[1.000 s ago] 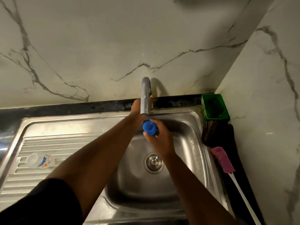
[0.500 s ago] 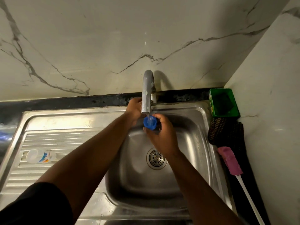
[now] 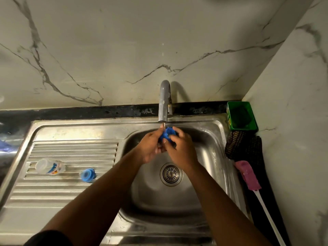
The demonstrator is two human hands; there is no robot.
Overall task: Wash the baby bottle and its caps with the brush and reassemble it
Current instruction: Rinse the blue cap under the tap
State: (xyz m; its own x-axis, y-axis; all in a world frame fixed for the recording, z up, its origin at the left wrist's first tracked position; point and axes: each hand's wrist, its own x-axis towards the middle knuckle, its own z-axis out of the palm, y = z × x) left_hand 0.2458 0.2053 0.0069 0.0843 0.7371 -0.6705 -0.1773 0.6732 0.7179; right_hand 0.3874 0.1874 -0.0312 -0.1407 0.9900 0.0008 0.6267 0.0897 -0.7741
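The marble wall [image 3: 124, 50] fills the back and the right side of the room, and under it lies the steel sink [image 3: 218, 157] with its ribbed drainboard [image 3: 71, 189] on the left. On the drainboard the clear baby bottle [image 3: 49, 168] lies on its side, and a blue cap [image 3: 87, 175] rests near it. At the right edge lie the brush [image 3: 248, 176] with a pink head, a dark cloth [image 3: 245, 148] and a green tub [image 3: 241, 115].

Under the tap [image 3: 164, 102] the two hands meet — the left hand [image 3: 150, 148] and the right hand [image 3: 181, 150] are both curled around a second blue cap [image 3: 169, 133], in a thin stream of water. I think this cap is light, stiff and slippery when wet — better to pinch it at the rim.
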